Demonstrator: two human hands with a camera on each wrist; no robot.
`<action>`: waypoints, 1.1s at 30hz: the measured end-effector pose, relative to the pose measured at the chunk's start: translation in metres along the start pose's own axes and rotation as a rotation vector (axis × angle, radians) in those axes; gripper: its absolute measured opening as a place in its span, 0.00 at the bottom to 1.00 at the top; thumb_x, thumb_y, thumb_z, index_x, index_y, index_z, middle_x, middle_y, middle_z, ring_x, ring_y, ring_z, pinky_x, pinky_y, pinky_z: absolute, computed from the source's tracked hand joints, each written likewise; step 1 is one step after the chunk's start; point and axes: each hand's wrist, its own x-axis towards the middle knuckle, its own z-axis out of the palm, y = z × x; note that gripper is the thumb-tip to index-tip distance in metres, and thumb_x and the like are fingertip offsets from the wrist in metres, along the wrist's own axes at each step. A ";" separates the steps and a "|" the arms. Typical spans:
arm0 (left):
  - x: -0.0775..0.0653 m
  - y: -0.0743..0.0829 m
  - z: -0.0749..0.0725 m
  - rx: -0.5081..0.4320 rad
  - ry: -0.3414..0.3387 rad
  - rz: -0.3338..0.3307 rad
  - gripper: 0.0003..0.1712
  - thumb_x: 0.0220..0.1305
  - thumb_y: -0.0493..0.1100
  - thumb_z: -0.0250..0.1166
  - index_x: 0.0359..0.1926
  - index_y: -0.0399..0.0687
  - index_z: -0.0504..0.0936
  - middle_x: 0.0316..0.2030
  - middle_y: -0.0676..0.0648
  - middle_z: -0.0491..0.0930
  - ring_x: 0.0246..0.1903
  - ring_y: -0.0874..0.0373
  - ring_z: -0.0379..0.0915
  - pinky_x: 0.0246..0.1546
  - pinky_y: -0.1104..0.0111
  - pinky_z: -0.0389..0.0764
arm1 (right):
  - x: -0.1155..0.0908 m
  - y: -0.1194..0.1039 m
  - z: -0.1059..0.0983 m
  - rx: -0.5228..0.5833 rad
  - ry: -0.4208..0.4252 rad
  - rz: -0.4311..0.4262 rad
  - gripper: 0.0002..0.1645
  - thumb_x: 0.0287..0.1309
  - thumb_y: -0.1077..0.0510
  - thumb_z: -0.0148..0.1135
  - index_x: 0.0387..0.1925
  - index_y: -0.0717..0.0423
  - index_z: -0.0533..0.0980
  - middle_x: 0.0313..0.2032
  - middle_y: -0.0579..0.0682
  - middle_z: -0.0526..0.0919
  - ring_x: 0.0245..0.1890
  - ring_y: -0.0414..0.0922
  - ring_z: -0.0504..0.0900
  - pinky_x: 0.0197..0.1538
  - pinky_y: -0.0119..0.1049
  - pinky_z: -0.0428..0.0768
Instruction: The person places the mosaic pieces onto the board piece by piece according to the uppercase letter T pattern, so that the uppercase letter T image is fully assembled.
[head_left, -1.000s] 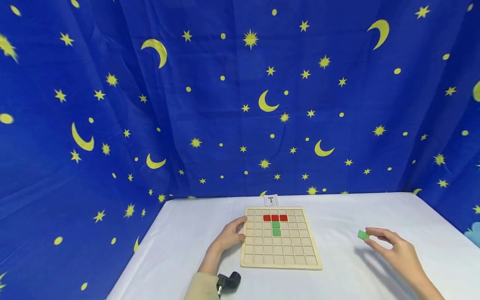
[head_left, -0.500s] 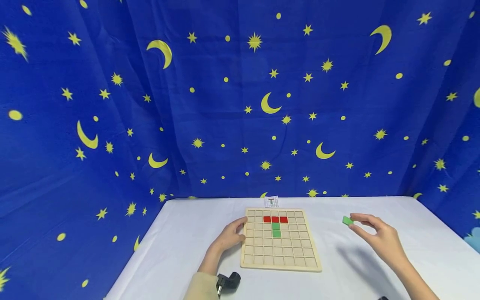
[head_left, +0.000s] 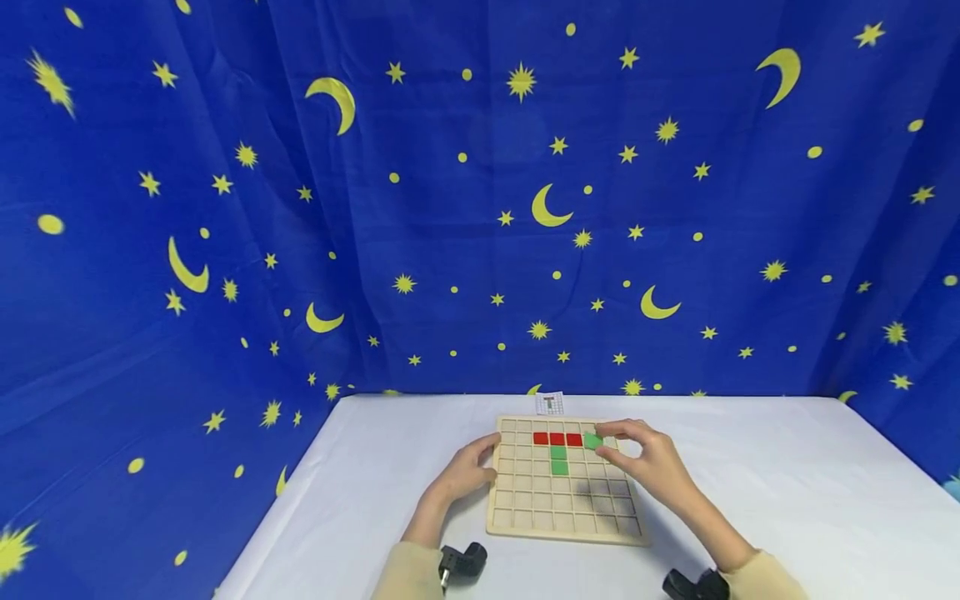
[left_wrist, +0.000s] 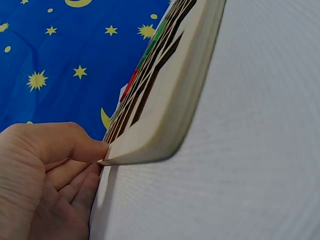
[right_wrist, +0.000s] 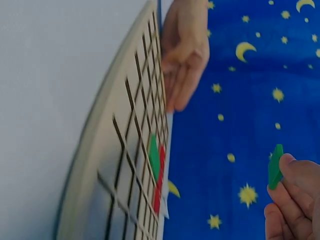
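Observation:
A square wooden grid board [head_left: 532, 502] lies on the white table, with several shallow cells. Red tiles [head_left: 557, 439] form a short row in it, and two green tiles [head_left: 559, 467] stand in a column below the middle one. My left hand [head_left: 459, 477] rests against the board's left edge, its thumb and index finger apart; the left wrist view has the thumb touching the rim. Between thumb and finger, my right hand [head_left: 654, 462] pinches another green tile [right_wrist: 275, 166]. That tile is held above the board's upper right part, apart from its surface.
Behind the board lies a small printed card [head_left: 550, 403] with a T-shaped pattern on a grid. Black devices [head_left: 463, 562] are strapped at both wrists. A blue curtain [head_left: 450, 208] with yellow moons and stars surrounds the white table [head_left: 757, 467].
My right hand has carried the green tile leftward from the table's right side to over the board. The left hand stays at the board's edge, and the tiles in the grid have not changed.

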 end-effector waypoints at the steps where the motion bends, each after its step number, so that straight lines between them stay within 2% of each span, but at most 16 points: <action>1: 0.000 0.000 0.000 -0.002 0.000 0.002 0.41 0.45 0.27 0.59 0.65 0.28 0.61 0.64 0.32 0.63 0.63 0.39 0.59 0.65 0.55 0.63 | 0.001 -0.002 0.005 0.017 -0.010 -0.001 0.17 0.46 0.58 0.72 0.42 0.52 0.82 0.40 0.42 0.84 0.42 0.45 0.80 0.45 0.49 0.82; 7: -0.001 -0.001 -0.001 0.007 -0.006 0.013 0.41 0.45 0.27 0.58 0.65 0.27 0.61 0.64 0.31 0.62 0.63 0.39 0.59 0.65 0.55 0.62 | 0.004 -0.005 0.030 0.104 -0.044 -0.036 0.16 0.46 0.58 0.72 0.41 0.51 0.82 0.40 0.38 0.84 0.44 0.43 0.80 0.46 0.47 0.82; 13: -0.002 -0.004 -0.001 0.001 -0.004 0.024 0.41 0.45 0.26 0.58 0.65 0.27 0.61 0.64 0.31 0.62 0.63 0.39 0.59 0.65 0.56 0.63 | 0.001 0.002 0.047 0.131 -0.047 -0.026 0.16 0.45 0.59 0.73 0.40 0.52 0.82 0.38 0.40 0.84 0.41 0.41 0.81 0.45 0.43 0.83; 22: -0.001 -0.001 0.000 -0.002 -0.002 0.023 0.41 0.45 0.26 0.58 0.65 0.26 0.61 0.63 0.30 0.62 0.63 0.38 0.59 0.65 0.55 0.62 | -0.009 0.015 0.057 0.173 -0.098 0.039 0.14 0.48 0.58 0.71 0.40 0.55 0.82 0.39 0.42 0.84 0.42 0.44 0.81 0.46 0.42 0.82; 33: 0.001 0.000 0.000 -0.003 -0.001 0.012 0.40 0.45 0.27 0.59 0.65 0.27 0.62 0.63 0.31 0.63 0.63 0.39 0.60 0.65 0.55 0.63 | -0.020 0.030 0.066 0.251 -0.166 0.096 0.14 0.48 0.58 0.71 0.39 0.57 0.82 0.39 0.45 0.83 0.39 0.44 0.82 0.44 0.33 0.83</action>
